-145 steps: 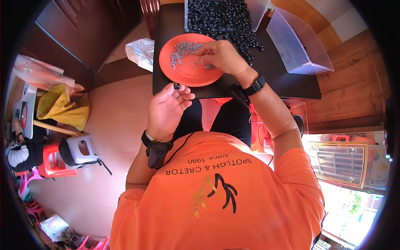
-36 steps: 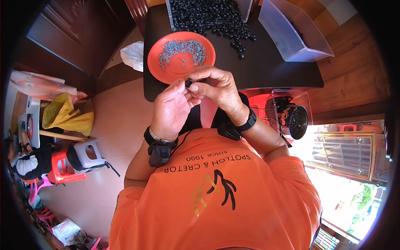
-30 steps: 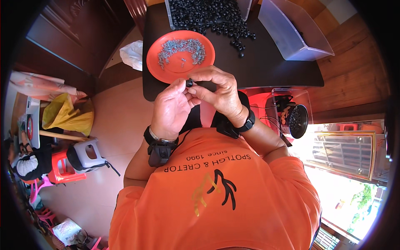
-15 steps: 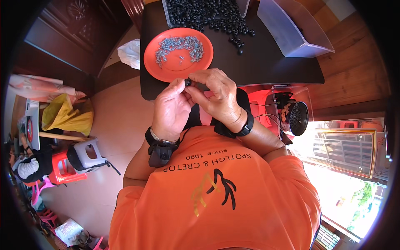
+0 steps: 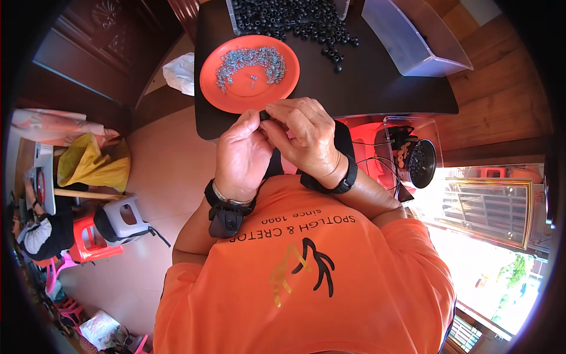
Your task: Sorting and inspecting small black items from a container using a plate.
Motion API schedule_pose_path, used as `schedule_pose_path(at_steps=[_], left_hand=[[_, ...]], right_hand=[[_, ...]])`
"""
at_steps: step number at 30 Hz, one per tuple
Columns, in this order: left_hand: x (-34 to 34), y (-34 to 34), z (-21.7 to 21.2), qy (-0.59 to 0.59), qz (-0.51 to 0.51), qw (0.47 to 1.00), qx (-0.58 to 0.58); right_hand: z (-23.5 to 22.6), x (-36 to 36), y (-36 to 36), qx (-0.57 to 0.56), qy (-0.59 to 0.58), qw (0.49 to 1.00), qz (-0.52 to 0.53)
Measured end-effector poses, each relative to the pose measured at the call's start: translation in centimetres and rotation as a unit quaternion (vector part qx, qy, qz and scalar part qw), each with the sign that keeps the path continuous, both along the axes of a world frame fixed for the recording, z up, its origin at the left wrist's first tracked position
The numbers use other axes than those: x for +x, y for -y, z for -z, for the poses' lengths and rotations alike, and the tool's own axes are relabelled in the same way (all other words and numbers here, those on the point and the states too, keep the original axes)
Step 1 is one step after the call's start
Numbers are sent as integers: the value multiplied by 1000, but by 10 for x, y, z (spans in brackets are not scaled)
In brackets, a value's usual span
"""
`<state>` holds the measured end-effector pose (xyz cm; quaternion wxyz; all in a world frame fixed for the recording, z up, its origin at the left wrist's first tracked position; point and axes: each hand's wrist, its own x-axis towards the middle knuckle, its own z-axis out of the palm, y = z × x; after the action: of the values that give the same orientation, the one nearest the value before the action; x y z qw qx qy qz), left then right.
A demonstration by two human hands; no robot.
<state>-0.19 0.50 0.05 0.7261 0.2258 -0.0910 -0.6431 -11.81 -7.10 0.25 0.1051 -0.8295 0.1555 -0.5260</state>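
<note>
**Q:** Over the near edge of the dark rectangular surface point(image 5: 377, 88), what are the two hands doing?

**A:** They meet fingertip to fingertip. The left hand point(image 5: 240, 152) and the right hand point(image 5: 305, 137) are both pinched narrow around one small black plastic bead-like part point(image 5: 265, 115), which sits between them, just below the rim of a round orange plastic plate point(image 5: 219, 94).

**Q:** Which hand is closer to the part, and how does it lie?

**A:** Both touch it. The part is too small and too covered by fingers to tell its long axis.

**Q:** What lies around them?

**A:** A heap of small grey metal pieces point(image 5: 250, 60) rests on the plate, directly ahead of the hands. Farther ahead is a pile of loose black parts point(image 5: 295, 17), some spilling onto the surface. An empty clear plastic box point(image 5: 413, 38) stands ahead and to the right. Each wrist wears a black band.
</note>
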Motion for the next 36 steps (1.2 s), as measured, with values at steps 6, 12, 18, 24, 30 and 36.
schedule_pose_path(at_steps=[6, 12, 18, 24, 30, 36], left_hand=[[-1, -1, 0, 3, 0, 1000, 3], [-4, 2, 3, 6, -11, 1000, 13], [-6, 4, 9, 7, -18, 1000, 8], [-4, 5, 2, -40, 48, 998, -3], [8, -10, 11, 11, 74, 997, 12], [10, -7, 7, 7, 94, 996, -1]], right_hand=[[2, 0, -1, -13, -13, 1000, 2], [12, 4, 3, -35, -9, 999, -8], [12, 2, 8, -3, -20, 999, -29], [-32, -19, 32, 41, -29, 997, -56], [-108, -71, 152, -80, 29, 960, 266], [-152, -130, 228, -216, -33, 825, 521]])
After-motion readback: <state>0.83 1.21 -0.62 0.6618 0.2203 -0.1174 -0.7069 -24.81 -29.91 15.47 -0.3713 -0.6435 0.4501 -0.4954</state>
